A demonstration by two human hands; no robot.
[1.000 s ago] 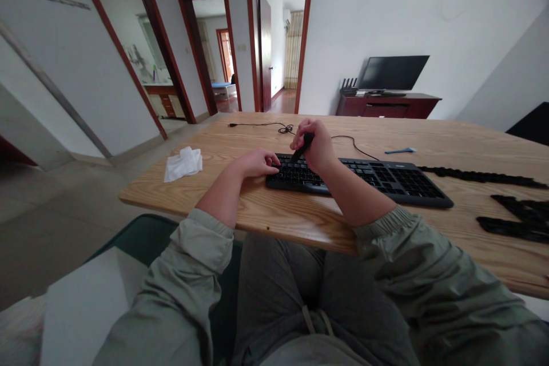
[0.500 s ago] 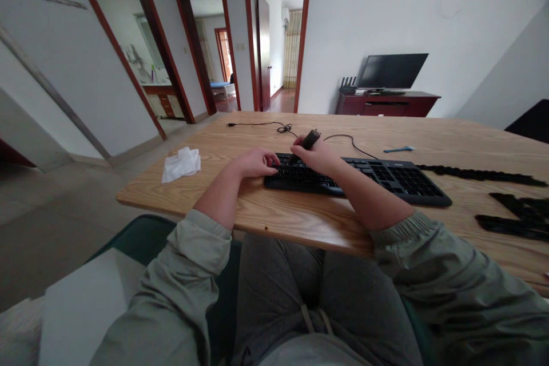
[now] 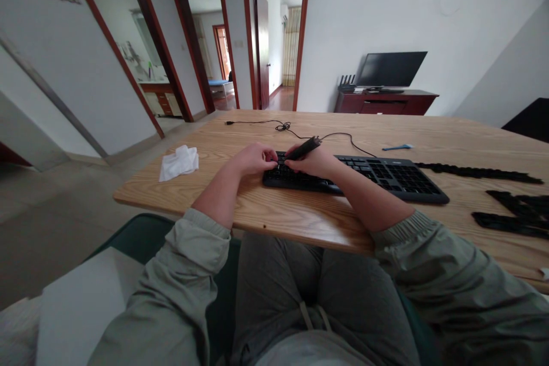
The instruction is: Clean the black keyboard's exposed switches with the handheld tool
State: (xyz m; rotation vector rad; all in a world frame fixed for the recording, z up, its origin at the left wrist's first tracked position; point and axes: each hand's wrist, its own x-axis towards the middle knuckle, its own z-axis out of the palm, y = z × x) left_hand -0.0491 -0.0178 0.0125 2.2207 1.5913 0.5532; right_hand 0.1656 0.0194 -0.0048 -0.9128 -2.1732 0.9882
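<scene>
A black keyboard (image 3: 388, 176) lies on the wooden table in front of me, many of its key spots dark and low. My right hand (image 3: 315, 161) is wrapped round a thick black rod-like tool (image 3: 303, 148) above the keyboard's left half. The tool slants up to the right; its lower tip is hidden by my fingers. At the keyboard's left end, my left hand (image 3: 256, 159) has its thumb and fingers bent together over the corner keys. Whatever sits between those fingertips is too small to make out.
Behind the keyboard runs its black cable (image 3: 351, 142), with a knotted coil (image 3: 283, 126). A crumpled white tissue (image 3: 180, 163) lies at left. To the right are a blue brush-like stick (image 3: 397, 147), a long row of black keys (image 3: 480, 172) and more black pieces (image 3: 510, 220).
The black tool has tipped lower and to the left in my right hand, nearer my left fingers. My left thumb and fingers have drawn closer together.
</scene>
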